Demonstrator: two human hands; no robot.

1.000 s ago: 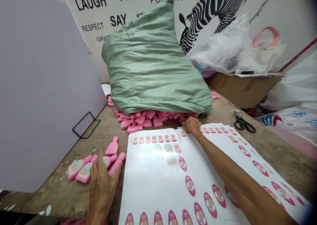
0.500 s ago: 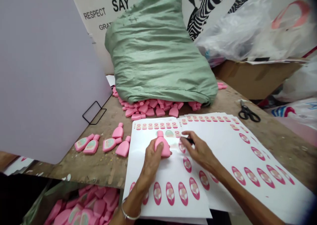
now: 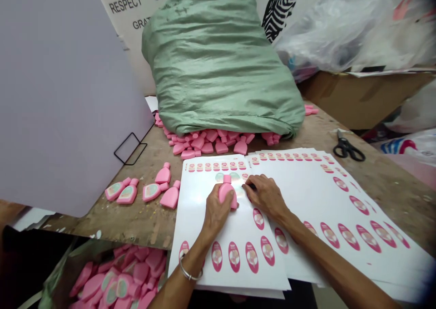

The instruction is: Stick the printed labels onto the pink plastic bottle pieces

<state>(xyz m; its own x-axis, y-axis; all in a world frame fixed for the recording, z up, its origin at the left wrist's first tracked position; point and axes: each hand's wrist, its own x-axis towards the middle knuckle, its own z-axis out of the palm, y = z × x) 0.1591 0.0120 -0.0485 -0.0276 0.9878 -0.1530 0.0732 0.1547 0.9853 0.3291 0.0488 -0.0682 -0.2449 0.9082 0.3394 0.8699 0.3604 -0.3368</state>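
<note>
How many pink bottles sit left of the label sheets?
5, on the wooden bench: three labelled bottles, and two plain ones nearest the sheets.

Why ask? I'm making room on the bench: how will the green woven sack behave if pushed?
The green woven sack will probably slump, not slide stiffly: its fabric is creased and bulging. Its top leans, so it may tip. Pushing would likely drag the pink bottles under its lower edge.

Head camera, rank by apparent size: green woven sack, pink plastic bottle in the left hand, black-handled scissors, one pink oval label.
1. Green woven sack.
2. Pink plastic bottle in the left hand and black-handled scissors: too alike to rank, as the scissors lie farther off.
3. Pink oval label.
</note>
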